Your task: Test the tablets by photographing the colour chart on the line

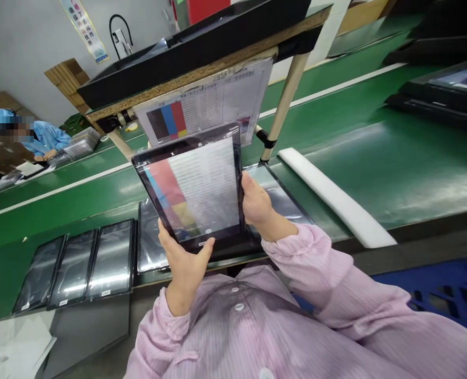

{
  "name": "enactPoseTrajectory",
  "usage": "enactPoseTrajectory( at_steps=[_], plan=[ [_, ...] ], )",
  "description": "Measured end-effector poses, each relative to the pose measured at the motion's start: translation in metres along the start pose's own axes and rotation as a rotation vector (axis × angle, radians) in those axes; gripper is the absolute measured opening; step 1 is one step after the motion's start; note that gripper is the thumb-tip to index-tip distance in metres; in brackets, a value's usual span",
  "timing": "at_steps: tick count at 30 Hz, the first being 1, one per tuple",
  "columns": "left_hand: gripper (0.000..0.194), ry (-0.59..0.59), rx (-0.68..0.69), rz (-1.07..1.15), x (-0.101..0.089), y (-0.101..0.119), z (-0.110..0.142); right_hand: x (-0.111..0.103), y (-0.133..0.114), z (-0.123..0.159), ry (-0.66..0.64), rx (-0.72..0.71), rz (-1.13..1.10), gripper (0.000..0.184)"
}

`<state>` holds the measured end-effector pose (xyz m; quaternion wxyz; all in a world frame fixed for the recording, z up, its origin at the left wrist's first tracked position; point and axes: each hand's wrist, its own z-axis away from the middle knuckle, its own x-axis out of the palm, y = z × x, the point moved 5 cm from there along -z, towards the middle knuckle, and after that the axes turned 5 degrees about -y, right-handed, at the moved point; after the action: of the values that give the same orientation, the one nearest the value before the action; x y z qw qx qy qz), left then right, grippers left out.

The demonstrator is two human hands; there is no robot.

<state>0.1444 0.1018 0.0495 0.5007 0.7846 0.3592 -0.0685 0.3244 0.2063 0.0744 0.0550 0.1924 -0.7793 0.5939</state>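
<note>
A black-framed tablet [202,195] is held up and tilted between both of my hands. Its lit screen shows a magnified camera picture of the printed sheet [207,105] hanging behind it. My left hand [184,263] grips the lower left corner, thumb lying over the bottom bezel. My right hand [257,202] is wrapped round the right edge, with its fingers hidden behind. Below the tablet, a dark tray [275,192] and another glossy dark panel [150,237] lie on the bench, partly covered by it.
Several dark tablets [109,258] lie in a row at left. A wooden-topped shelf [202,63] with a black tray stands ahead on pipe legs. A white foam strip [336,197] lies at right on the green bench [415,173]. A co-worker [46,137] sits at far left.
</note>
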Motion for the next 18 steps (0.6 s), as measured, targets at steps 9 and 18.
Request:
enactPoseTrajectory(
  at_steps=[9, 18],
  plan=[
    [0.113, 0.074, -0.023, -0.03, 0.007, 0.0, 0.003, -0.005, 0.002, 0.007, 0.047, 0.057, 0.219, 0.085],
    [0.113, 0.055, 0.013, -0.046, 0.008, 0.001, 0.009, -0.004, 0.003, 0.012, 0.027, 0.029, 0.293, 0.086]
  ],
)
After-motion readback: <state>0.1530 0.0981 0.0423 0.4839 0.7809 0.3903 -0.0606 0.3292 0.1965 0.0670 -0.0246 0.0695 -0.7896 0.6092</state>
